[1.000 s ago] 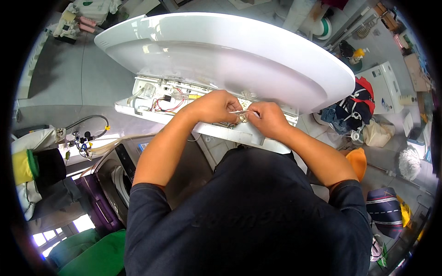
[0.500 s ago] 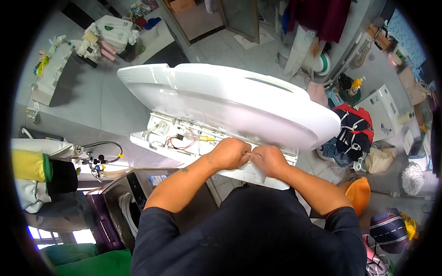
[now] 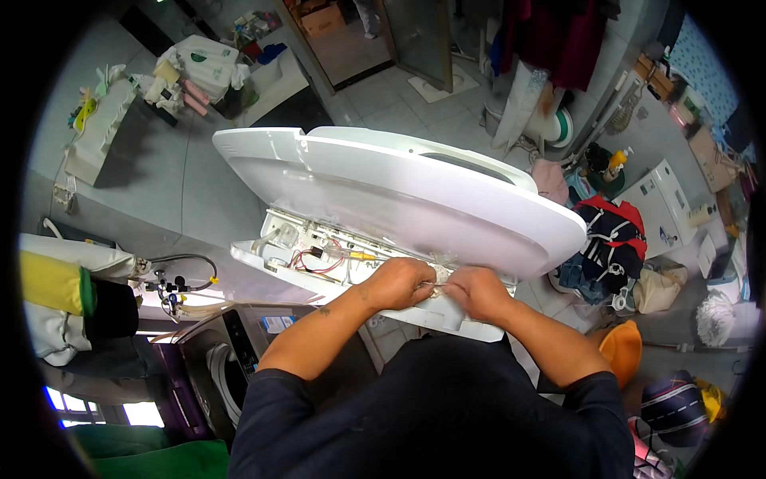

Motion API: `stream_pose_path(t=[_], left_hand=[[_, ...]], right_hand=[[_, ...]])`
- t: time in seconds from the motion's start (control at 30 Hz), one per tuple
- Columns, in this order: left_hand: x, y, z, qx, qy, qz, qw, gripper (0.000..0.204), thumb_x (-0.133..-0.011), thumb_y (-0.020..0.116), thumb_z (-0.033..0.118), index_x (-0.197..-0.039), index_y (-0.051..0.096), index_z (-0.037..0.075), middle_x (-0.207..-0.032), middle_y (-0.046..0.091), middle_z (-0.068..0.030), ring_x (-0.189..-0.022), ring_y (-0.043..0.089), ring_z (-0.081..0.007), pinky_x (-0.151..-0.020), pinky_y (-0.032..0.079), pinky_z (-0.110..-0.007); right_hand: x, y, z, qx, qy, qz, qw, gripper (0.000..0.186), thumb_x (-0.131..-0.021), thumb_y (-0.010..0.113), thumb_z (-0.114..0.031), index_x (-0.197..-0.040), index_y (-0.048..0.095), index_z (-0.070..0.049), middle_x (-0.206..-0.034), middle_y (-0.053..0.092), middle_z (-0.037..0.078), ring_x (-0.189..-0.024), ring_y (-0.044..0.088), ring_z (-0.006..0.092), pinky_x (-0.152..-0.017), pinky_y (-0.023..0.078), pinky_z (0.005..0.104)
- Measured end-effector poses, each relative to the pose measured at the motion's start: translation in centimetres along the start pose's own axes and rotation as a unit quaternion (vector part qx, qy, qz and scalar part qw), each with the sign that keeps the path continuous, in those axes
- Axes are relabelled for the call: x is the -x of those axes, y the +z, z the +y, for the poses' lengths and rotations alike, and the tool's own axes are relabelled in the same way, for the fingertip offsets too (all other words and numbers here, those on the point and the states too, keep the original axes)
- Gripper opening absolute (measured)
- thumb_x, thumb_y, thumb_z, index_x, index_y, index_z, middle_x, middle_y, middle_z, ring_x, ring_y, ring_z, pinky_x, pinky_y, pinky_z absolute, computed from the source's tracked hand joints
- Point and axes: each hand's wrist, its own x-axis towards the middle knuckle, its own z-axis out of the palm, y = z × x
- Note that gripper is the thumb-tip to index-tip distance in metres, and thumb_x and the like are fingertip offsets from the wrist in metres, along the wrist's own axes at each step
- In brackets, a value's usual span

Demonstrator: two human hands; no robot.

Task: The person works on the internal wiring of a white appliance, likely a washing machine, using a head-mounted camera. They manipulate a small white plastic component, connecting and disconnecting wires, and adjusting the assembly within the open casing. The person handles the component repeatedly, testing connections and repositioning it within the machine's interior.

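Note:
A large white lid (image 3: 399, 191), shaped like a toilet seat cover, stands tilted up beyond my hands. In front of it lies its opened white housing (image 3: 275, 274), with parts and red wires (image 3: 302, 259) showing inside. My left hand (image 3: 396, 283) is closed, fingers pinched on a thin wire (image 3: 440, 285) over the right part of the housing. Close by on its right, my right hand (image 3: 482, 294) is closed on the same wire, which spans the small gap between them. A yellow-ended slim tool (image 3: 363, 256) lies in the housing, left of my hands.
Left of me are a washing machine (image 3: 227, 359) and a hose with valves (image 3: 179, 279). On the right are a red and dark bag (image 3: 614, 227), a beige bag (image 3: 661, 287) and an orange basin (image 3: 621, 355). An open door (image 3: 415, 44) stands at the far side.
My hands have drawn slightly apart, and more of the wire shows between them. The whole view has shifted a little, so the lid and housing appear lower.

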Motion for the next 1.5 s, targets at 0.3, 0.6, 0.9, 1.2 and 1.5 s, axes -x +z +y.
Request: stream_pose_path(t=[0.3, 0.6, 0.9, 1.2, 1.5], left_hand=[[-0.1, -0.7, 0.0, 0.007, -0.002, 0.018, 1.000, 0.015, -0.084, 0.071, 0.014, -0.097, 0.070, 0.007, -0.089, 0.068, -0.0156, -0.086, 0.066, -0.0385, -0.076, 0.054, -0.046], [0.7, -1.5, -0.6, 0.028, -0.099, 0.028, 0.994, 0.018, -0.088, 0.073, 0.021, -0.097, 0.071, 0.005, -0.089, 0.071, -0.0155, -0.079, 0.069, -0.0327, -0.071, 0.054, -0.040], [0.7, 0.4, -0.9, 0.206, -0.231, -0.003, 0.951, 0.024, -0.087, 0.078, 0.011, -0.108, 0.069, 0.001, -0.086, 0.071, -0.0045, -0.073, 0.060, -0.0090, -0.066, 0.050, -0.027], [0.1, 0.2, -2.3, 0.368, -0.268, -0.073, 0.887, 0.028, -0.083, 0.071, 0.002, -0.111, 0.070, -0.003, -0.096, 0.073, -0.0050, -0.085, 0.066, -0.0093, -0.079, 0.053, -0.026], [0.0, -0.2, -2.5, 0.392, -0.306, -0.077, 0.864, 0.023, -0.083, 0.074, 0.004, -0.106, 0.071, 0.002, -0.089, 0.073, -0.0017, -0.079, 0.064, -0.0081, -0.074, 0.050, -0.025]], right_hand=[[2.0, -2.1, 0.7, 0.057, 0.037, 0.015, 0.998, 0.014, -0.090, 0.067, -0.018, -0.088, 0.070, -0.004, -0.086, 0.068, 0.017, -0.081, 0.064, 0.0401, -0.073, 0.051, 0.0479], [6.1, -5.7, 0.2, -0.044, 0.229, 0.038, 0.972, 0.023, -0.093, 0.067, -0.023, -0.087, 0.070, 0.000, -0.071, 0.063, 0.011, -0.063, 0.058, 0.0197, -0.061, 0.045, 0.0358], [1.9, -2.2, -0.4, -0.202, 0.262, 0.017, 0.943, 0.027, -0.096, 0.068, -0.028, -0.089, 0.070, -0.003, -0.068, 0.060, -0.001, -0.063, 0.052, 0.0071, -0.058, 0.042, 0.0275], [-0.6, -0.6, -2.1, -0.101, 0.175, 0.027, 0.979, 0.023, -0.094, 0.065, -0.024, -0.093, 0.071, -0.002, -0.078, 0.066, 0.018, -0.070, 0.061, 0.0332, -0.068, 0.048, 0.0419], [-0.9, -0.7, -2.0, -0.007, 0.121, 0.005, 0.993, 0.019, -0.092, 0.064, -0.021, -0.091, 0.070, -0.004, -0.086, 0.067, 0.019, -0.081, 0.064, 0.0409, -0.074, 0.049, 0.0490]])
